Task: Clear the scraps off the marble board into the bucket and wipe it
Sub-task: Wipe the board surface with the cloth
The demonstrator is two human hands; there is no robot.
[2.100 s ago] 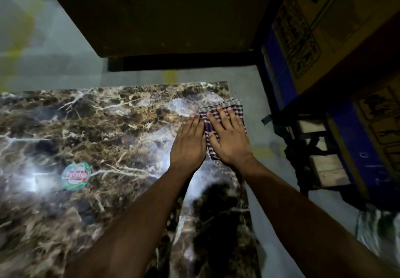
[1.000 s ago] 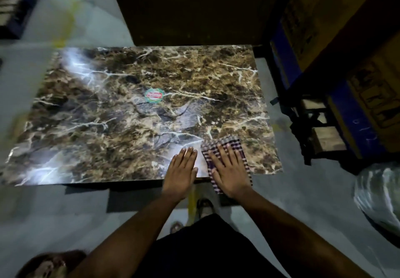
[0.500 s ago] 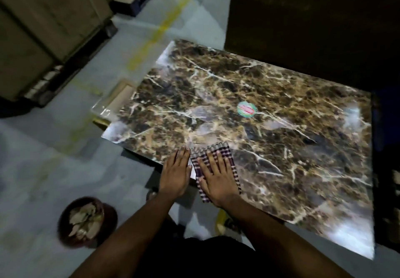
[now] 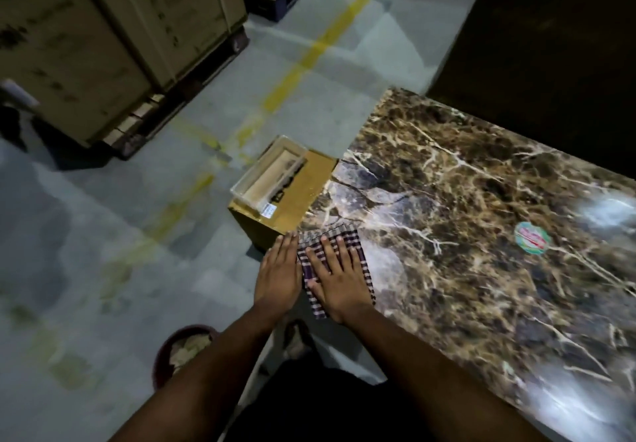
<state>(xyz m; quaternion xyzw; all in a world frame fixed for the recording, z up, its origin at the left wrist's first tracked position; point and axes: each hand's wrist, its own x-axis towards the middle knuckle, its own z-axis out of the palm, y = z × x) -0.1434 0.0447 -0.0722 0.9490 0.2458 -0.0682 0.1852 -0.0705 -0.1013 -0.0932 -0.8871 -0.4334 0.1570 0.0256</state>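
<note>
Since a second ago the checked purple-and-white cloth (image 4: 332, 262) has been drawn along the near edge of the brown veined marble board (image 4: 464, 235) to its near left corner; wiping seems nearly finished. No scraps are seen on it. The right hand (image 4: 339, 278) is pressed flat on the cloth, the left hand (image 4: 279, 274) flat beside it, nothing grasped.

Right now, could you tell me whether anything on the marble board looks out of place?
Only the round sticker on the marble board. No scraps show; the right hand presses the checked cloth flat.
</note>
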